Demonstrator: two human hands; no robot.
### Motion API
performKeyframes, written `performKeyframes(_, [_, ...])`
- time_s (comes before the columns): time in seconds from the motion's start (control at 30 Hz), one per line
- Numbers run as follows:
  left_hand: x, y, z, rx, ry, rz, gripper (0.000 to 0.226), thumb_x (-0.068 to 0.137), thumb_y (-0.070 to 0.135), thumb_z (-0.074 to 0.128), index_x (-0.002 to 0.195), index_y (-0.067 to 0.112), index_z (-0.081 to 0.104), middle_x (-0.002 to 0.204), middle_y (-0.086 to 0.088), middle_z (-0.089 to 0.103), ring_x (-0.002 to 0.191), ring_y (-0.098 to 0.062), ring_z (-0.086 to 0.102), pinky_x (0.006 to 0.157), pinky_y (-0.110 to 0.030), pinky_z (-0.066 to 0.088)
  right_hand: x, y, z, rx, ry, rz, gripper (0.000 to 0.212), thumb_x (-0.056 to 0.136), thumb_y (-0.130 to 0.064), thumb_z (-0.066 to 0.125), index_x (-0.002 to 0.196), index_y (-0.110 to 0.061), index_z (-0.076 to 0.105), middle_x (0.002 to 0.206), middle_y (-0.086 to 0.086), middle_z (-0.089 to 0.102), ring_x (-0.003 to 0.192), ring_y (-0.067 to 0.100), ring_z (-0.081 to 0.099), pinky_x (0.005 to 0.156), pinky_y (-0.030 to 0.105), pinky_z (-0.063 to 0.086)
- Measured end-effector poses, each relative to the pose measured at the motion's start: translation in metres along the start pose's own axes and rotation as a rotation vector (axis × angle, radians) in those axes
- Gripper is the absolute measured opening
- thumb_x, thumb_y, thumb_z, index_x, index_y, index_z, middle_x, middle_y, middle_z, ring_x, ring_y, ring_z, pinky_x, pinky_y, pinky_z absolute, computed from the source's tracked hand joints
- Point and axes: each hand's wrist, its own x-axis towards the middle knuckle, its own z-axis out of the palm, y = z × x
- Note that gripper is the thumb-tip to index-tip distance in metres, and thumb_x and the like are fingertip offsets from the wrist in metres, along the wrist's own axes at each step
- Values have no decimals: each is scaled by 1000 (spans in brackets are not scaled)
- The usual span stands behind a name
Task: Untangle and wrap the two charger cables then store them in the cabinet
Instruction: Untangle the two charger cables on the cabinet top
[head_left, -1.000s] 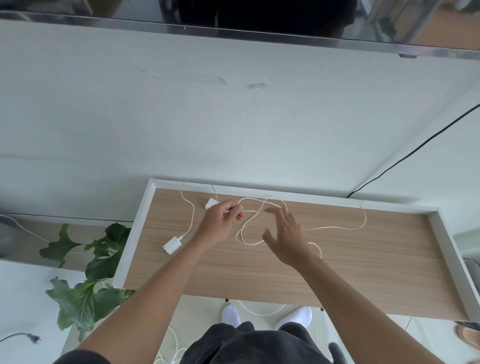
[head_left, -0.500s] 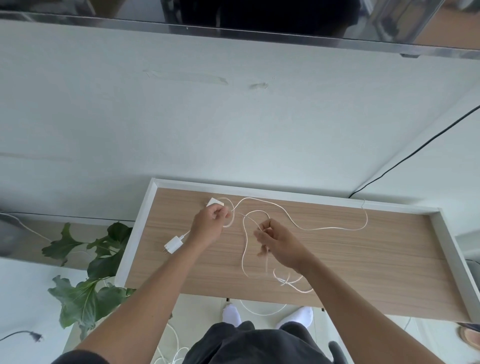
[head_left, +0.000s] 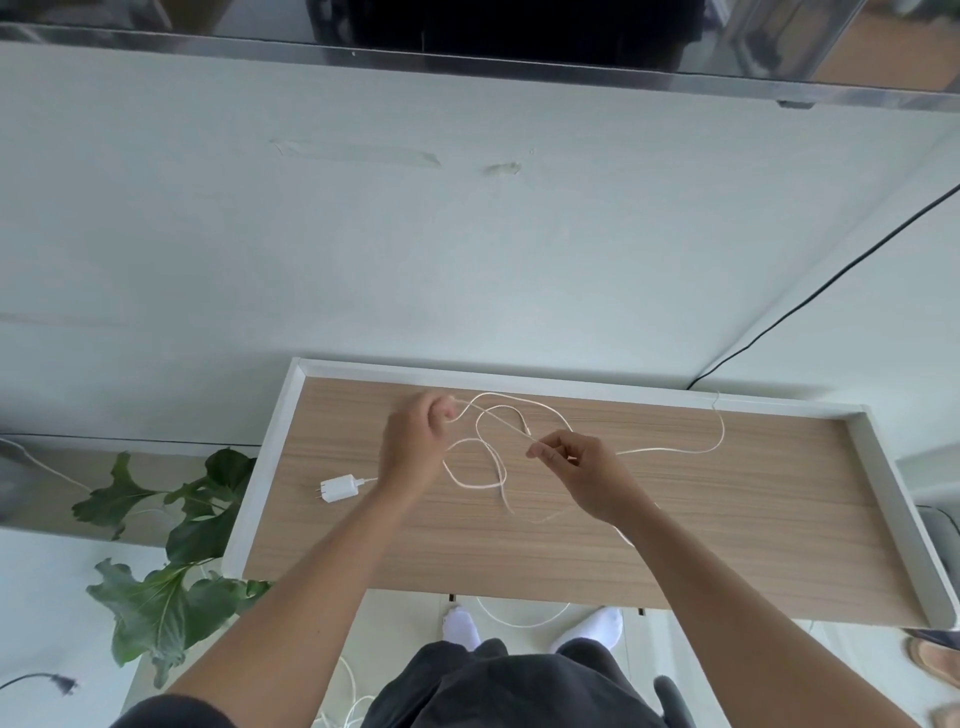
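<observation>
Thin white charger cables (head_left: 480, 457) lie tangled in loops on the wooden cabinet top (head_left: 727, 519). A white plug adapter (head_left: 340, 488) rests at the left, its cord running under my left wrist. My left hand (head_left: 415, 441) is closed around a cable strand near the back edge; the second adapter is hidden by it. My right hand (head_left: 576, 465) pinches a cable end between thumb and fingers, held above the loops. One strand trails right (head_left: 711, 441), another hangs over the front edge toward the floor (head_left: 519, 621).
White raised rims (head_left: 270, 467) border the cabinet top on the left, back and right. A leafy plant (head_left: 171, 525) stands left of the cabinet. A black cord (head_left: 831, 275) runs up the wall at right. More white cable lies on the floor by my feet (head_left: 353, 701).
My right hand closed on a cable and pulled its end up and right of the tangle. My left hand shifted toward the back edge, covering the second adapter. The loops changed shape.
</observation>
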Motion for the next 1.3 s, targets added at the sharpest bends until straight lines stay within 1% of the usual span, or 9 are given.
performKeyframes(0.17, [18, -22, -21, -57, 164, -318, 34, 112, 16, 46, 97, 8, 76, 98, -1, 77, 93, -24, 66, 77, -30, 40, -7, 26, -27, -44, 109, 96, 24, 102, -42, 74, 86, -27, 82, 56, -14, 43, 50, 6, 35, 51, 21, 28])
performKeyframes(0.3, [11, -33, -20, 157, -10, -311, 19, 105, 11, 56, 93, 15, 70, 100, 0, 69, 96, -31, 65, 73, -35, 43, -9, 33, -37, -57, 154, 141, 20, 105, -37, 69, 91, -28, 81, 61, -12, 47, 51, 7, 37, 56, 29, 33])
performKeyframes(0.47, [-12, 1, 4, 111, -220, 266, 39, 113, 19, 51, 151, 26, 58, 145, 7, 58, 118, -15, 67, 95, -36, 54, -8, 3, -29, -120, 91, 12, 14, 103, -41, 71, 96, -34, 81, 60, -23, 57, 58, 2, 49, 59, 15, 40])
performKeyframes(0.6, [-25, 15, 35, 91, -500, 409, 33, 114, 44, 50, 141, 32, 64, 126, 16, 64, 102, -8, 67, 89, -36, 57, -10, -17, -25, -88, 49, -58, 16, 105, -40, 69, 97, -33, 81, 56, -20, 51, 55, 7, 40, 56, 19, 35])
performKeyframes(0.73, [-22, 23, 42, 41, -307, 336, 25, 108, 34, 48, 100, 30, 71, 99, 15, 70, 88, -9, 68, 77, -39, 57, -12, -11, -30, -113, 33, -61, 20, 105, -44, 70, 94, -32, 81, 52, -19, 46, 53, 7, 38, 54, 19, 33])
performKeyframes(0.87, [-6, 27, 33, -59, -1, 88, 25, 107, 12, 57, 93, 21, 75, 90, 15, 76, 73, 1, 63, 69, -20, 46, -17, 20, -48, -139, 65, -11, 27, 105, -47, 68, 89, -29, 80, 53, -14, 41, 53, 7, 37, 54, 22, 32])
performKeyframes(1.07, [13, 29, 18, -90, 151, -140, 30, 109, 25, 58, 91, 13, 78, 85, 5, 78, 71, -4, 67, 75, -33, 52, -36, 80, -83, -114, 121, 112, 30, 102, -54, 68, 87, -32, 80, 60, -9, 42, 52, 8, 35, 58, 31, 31])
performKeyframes(1.2, [4, 37, 35, 135, 22, -126, 27, 107, 22, 56, 126, 12, 72, 122, -7, 78, 117, -33, 70, 96, -48, 58, -41, 84, -96, -135, 139, 95, 23, 105, -50, 66, 91, -36, 79, 59, -15, 51, 55, 7, 45, 60, 32, 38])
performKeyframes(1.3, [-18, 58, 59, 306, -140, 141, 58, 110, 22, 58, 165, 18, 40, 165, -1, 47, 141, -28, 58, 99, -48, 57, -42, 77, -102, -170, 71, 21, 21, 107, -48, 64, 99, -39, 81, 80, -16, 71, 75, 5, 61, 73, 27, 48])
